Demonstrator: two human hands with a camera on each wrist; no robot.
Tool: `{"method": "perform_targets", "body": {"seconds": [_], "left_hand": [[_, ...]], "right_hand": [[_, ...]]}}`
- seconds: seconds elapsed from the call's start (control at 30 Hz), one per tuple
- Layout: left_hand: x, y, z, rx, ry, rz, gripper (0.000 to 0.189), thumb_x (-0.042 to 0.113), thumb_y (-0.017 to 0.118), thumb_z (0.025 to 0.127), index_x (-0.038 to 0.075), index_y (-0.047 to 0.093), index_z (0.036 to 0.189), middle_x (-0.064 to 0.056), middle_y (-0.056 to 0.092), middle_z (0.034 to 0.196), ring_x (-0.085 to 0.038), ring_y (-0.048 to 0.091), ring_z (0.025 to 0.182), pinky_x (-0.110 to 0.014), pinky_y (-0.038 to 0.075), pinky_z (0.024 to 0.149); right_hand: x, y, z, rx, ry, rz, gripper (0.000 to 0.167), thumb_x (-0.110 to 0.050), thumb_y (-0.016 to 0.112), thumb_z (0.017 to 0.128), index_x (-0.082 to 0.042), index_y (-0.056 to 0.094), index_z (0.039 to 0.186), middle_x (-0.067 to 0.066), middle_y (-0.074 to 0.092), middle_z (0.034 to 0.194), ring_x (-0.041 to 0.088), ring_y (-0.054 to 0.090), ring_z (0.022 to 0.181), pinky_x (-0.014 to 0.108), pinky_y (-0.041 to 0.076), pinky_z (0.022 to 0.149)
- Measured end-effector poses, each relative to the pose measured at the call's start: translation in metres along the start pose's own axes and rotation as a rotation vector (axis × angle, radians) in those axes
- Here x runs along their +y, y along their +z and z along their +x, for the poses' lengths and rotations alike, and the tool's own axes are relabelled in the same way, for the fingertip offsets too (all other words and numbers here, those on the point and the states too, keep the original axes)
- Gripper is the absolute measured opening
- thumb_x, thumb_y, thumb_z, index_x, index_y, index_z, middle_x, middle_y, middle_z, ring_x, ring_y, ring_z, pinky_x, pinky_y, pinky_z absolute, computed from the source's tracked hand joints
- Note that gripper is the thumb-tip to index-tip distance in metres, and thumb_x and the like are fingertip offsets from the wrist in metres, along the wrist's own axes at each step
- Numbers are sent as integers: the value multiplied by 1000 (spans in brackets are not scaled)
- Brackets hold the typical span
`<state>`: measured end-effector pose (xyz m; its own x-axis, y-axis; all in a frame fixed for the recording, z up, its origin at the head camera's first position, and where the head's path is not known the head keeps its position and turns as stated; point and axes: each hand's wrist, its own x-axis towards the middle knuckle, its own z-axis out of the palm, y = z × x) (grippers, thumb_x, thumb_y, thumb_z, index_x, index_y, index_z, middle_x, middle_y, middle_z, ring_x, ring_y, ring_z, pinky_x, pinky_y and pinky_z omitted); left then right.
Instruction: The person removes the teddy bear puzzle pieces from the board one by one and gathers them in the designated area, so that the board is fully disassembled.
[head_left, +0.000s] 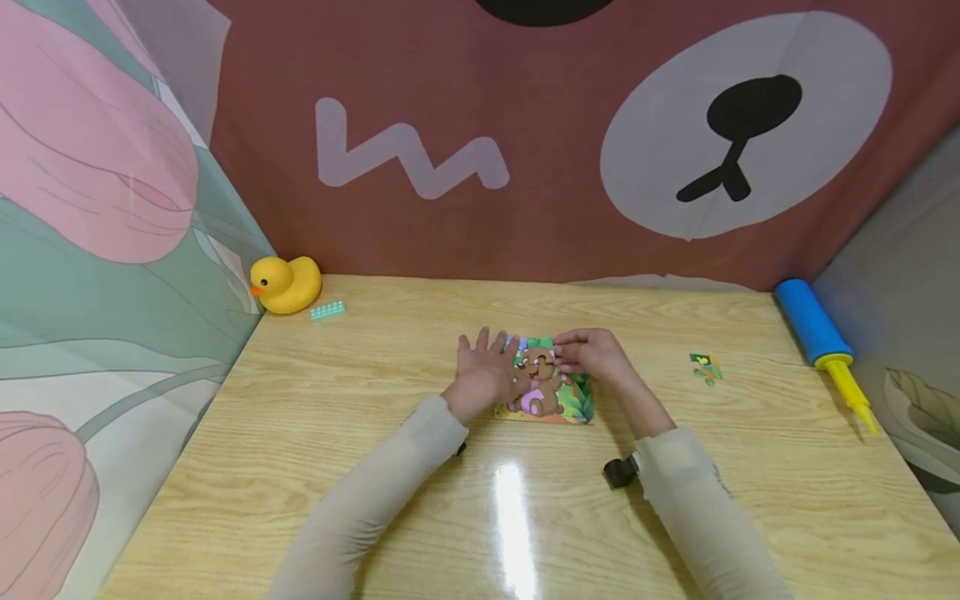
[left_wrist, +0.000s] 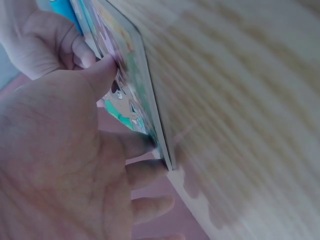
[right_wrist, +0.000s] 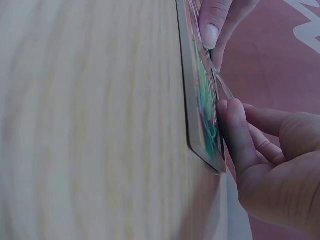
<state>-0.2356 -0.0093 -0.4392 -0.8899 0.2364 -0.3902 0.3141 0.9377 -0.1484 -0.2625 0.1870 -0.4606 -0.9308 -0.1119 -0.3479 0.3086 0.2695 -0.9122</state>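
Observation:
A jigsaw puzzle [head_left: 577,404] with a brown bear picture lies flat on the wooden table in the head view. My left hand [head_left: 483,375] is spread over its left side, fingers straight; in the left wrist view the thumb [left_wrist: 102,75] and two fingertips touch the picture and its edge. At the puzzle's right side, my right hand [head_left: 600,357] pinches a puzzle piece [right_wrist: 226,86] between thumb and fingers. That piece is tilted, one edge raised above the board, as the right wrist view shows. Its printed face is mostly hidden there.
Right of the puzzle lies a loose puzzle piece [head_left: 705,367]. A blue and yellow pump [head_left: 817,329] lies along the right edge. At the back left sit a yellow rubber duck [head_left: 288,285] and a mint toy brick [head_left: 327,311]. Printed cloth walls enclose the table.

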Motion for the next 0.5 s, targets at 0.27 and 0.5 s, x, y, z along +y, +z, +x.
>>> {"method": "perform_targets", "body": {"seconds": [0.27, 0.5], "left_hand": [[0, -1, 1, 1, -2, 6, 84, 75, 32, 98, 30, 9, 165, 5, 11, 173, -28, 8, 160, -59, 15, 126], [0, -3, 0, 9, -10, 17, 84, 75, 33, 97, 31, 11, 165, 5, 13, 172, -27, 9, 160, -58, 15, 127]], "right_hand": [[2, -6, 0, -17, 1, 53, 35, -4, 54, 103, 11, 55, 134, 15, 73, 107, 8, 73, 80, 24, 62, 77], [4, -19, -2, -32, -6, 67, 37, -6, 52, 105, 9, 53, 139, 21, 71, 118, 11, 74, 85, 27, 62, 82]]}}
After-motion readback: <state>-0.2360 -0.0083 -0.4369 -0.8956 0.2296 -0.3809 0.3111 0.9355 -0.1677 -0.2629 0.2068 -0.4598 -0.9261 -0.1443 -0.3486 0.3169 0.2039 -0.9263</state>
